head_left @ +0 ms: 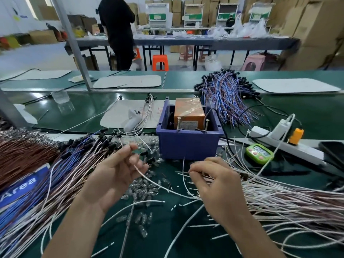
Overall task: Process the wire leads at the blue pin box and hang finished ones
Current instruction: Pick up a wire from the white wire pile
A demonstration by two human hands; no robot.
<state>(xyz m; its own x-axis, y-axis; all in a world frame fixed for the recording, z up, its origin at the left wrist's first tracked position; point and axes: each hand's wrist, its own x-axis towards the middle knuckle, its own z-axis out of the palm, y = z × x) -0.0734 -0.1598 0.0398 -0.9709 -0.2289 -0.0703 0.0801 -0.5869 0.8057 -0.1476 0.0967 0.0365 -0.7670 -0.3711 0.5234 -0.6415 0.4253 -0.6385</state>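
The blue pin box [188, 144] stands at the middle of the green bench, with an orange block [189, 112] and two upright pins inside. In front of it, my left hand [119, 170] pinches a thin white wire lead [154, 184] that curves down to the right. My right hand [214, 181] pinches the ends of leads drawn from the pale bundle [290, 203] at the right. A heap of leads with black caps [80, 159] lies to the left. Small clear glass bulbs [143, 189] are scattered between my hands.
A blue and purple wire bundle [227, 97] lies behind the box. A green timer [259, 153], a white power strip [284, 142] and a dark phone [333, 151] sit at the right. Brown wires [22, 155] pile far left. A person stands at a far table.
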